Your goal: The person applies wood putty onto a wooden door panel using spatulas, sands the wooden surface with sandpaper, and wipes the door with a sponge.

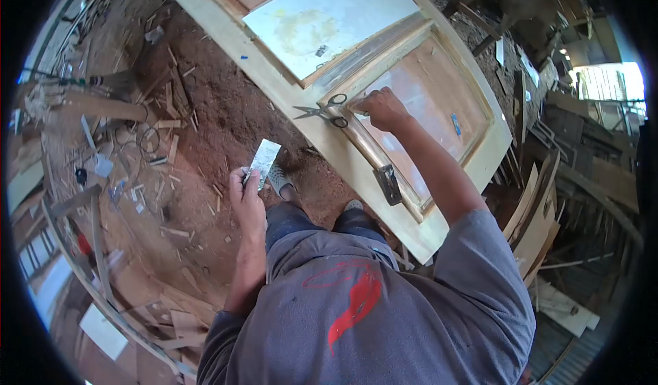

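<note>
One silvery strip [266, 155], any print unreadable, sits in the left hand [249, 194].

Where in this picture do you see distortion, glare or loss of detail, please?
Head view: wide-lens distortion, with black corners and the wooden panel appearing bowed along its right edge; head view: glare whites out the opening at far right; head view: the scissors read clearly, while detail under the right hand is unclear.
</note>
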`<action>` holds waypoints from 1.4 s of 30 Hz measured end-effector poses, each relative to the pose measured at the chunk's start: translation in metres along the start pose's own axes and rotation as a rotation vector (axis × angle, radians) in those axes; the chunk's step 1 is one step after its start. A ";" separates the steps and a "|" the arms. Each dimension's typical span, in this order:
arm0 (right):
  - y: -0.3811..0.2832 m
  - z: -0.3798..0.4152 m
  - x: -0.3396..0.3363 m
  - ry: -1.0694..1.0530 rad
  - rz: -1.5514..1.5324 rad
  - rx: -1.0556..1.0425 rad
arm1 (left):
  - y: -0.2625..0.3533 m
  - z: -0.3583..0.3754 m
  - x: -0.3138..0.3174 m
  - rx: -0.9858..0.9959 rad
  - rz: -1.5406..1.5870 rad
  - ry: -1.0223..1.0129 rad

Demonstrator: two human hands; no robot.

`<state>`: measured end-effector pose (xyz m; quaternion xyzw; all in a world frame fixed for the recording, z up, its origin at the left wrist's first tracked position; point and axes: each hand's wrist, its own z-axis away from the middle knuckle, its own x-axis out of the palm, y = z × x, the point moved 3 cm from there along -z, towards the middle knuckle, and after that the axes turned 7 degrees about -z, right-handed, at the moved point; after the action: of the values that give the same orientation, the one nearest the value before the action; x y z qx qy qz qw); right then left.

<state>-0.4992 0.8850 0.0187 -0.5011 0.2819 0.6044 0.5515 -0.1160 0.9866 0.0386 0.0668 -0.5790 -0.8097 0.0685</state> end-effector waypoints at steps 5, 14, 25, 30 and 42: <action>0.014 0.063 0.026 -0.039 -0.029 -0.014 | -0.010 0.052 0.038 -0.023 0.110 0.079; 0.050 0.239 0.085 0.026 -0.106 -0.034 | -0.044 0.142 0.116 0.004 0.074 0.028; 0.057 0.144 0.035 0.003 0.070 -0.003 | -0.038 0.174 0.094 0.018 -0.014 0.062; 0.044 0.006 0.002 0.061 0.074 0.014 | -0.030 0.164 0.080 0.034 0.000 0.087; 0.070 0.205 0.075 -0.193 0.089 0.051 | -0.040 0.133 0.103 -0.058 0.071 0.017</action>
<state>-0.6179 1.0809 0.0044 -0.4134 0.2645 0.6664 0.5614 -0.2434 1.1035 0.0408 0.0509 -0.5566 -0.8227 0.1038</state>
